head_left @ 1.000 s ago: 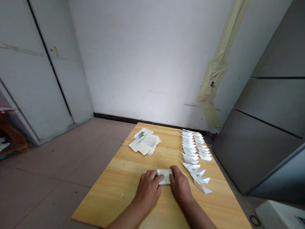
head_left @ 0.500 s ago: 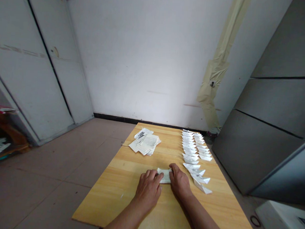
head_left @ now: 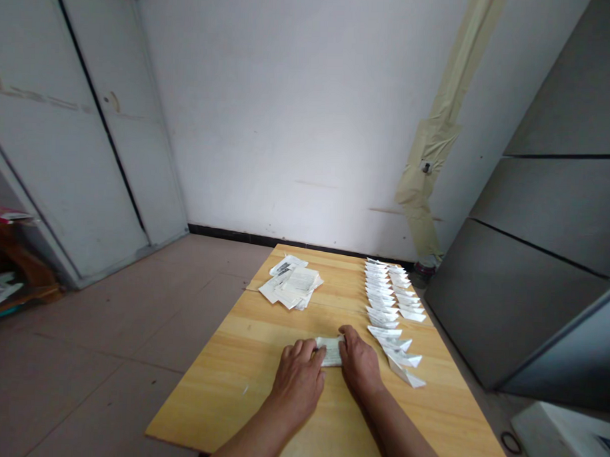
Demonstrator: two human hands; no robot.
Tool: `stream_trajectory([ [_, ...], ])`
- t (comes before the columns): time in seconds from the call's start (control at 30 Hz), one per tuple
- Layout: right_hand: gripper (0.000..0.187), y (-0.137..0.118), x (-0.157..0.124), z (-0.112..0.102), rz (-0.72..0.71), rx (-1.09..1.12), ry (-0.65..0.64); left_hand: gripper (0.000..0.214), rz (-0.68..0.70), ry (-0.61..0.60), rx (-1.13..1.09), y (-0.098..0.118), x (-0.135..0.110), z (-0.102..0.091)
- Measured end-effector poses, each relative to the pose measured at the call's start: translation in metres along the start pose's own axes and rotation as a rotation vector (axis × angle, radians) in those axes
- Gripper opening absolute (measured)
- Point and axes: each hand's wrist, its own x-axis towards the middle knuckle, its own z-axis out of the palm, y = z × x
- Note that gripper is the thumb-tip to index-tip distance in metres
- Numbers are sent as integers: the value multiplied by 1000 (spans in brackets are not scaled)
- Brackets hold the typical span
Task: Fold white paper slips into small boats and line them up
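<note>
Wooden surface (head_left: 213, 402) against a white wall (head_left: 299, 121). Folded paper packet (head_left: 331, 352) lying flat near the front, between the left hand (head_left: 297, 381) and right hand (head_left: 359, 364). Both hands palm-down, partly open, fingertips at the packet's ends; grip or mere contact impossible to tell. Probably light, soft, easily creased; short ends the likely hold. Folded paper pieces (head_left: 388, 298) in close rows just right, near that edge; loose sheets (head_left: 293, 287) farther ahead; bare wood left of the hands.
</note>
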Motion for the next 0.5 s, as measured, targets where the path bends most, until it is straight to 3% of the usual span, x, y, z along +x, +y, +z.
stream_trajectory([
  [0.5,28,-1,1,0,23,-20,-17,42,-20,5,4,1,-1,0],
])
